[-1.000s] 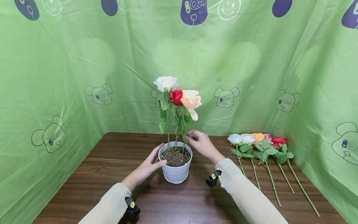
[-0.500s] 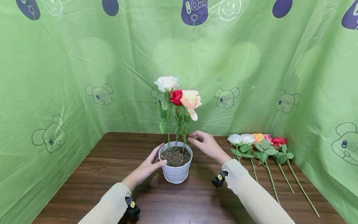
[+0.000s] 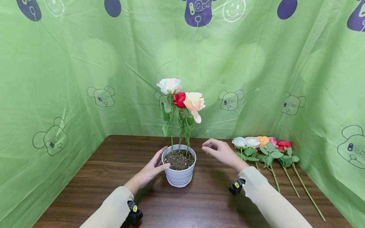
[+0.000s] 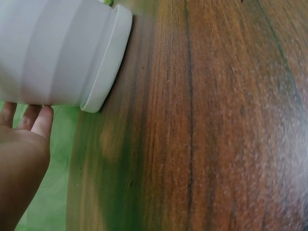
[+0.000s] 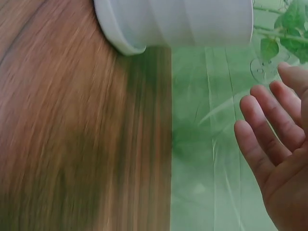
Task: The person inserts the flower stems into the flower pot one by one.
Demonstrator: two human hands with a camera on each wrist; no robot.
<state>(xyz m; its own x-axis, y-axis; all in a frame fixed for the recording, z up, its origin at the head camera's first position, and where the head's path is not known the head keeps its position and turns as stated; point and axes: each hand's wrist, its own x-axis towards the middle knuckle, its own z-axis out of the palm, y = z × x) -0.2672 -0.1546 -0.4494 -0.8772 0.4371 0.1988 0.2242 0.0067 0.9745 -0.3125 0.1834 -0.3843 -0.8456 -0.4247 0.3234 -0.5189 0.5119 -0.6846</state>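
Our left hand (image 3: 151, 165) rests on pot (image 3: 179, 178), fingers spread along side. Right hand (image 3: 221, 152) apart from pot, fingers loosely bent, holding nothing. Pot stands on bench (image 3: 119, 158), three tall flowers (image 3: 194, 101) in dirt (image 3: 179, 161). We should steady pot, lift right sleeve (image 3: 271, 199) clear of loose flowers (image 3: 263, 140).

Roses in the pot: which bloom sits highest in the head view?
The white rose, leftmost in the white pot; the red rose and peach rose bloom lower.

My work area is a curtained booth, apparently a recording set. Green printed fabric (image 3: 137, 47) encloses the wood-grain table (image 3: 199, 202) on three sides. I wear black wrist cameras (image 3: 135, 214). The room beyond is hidden.
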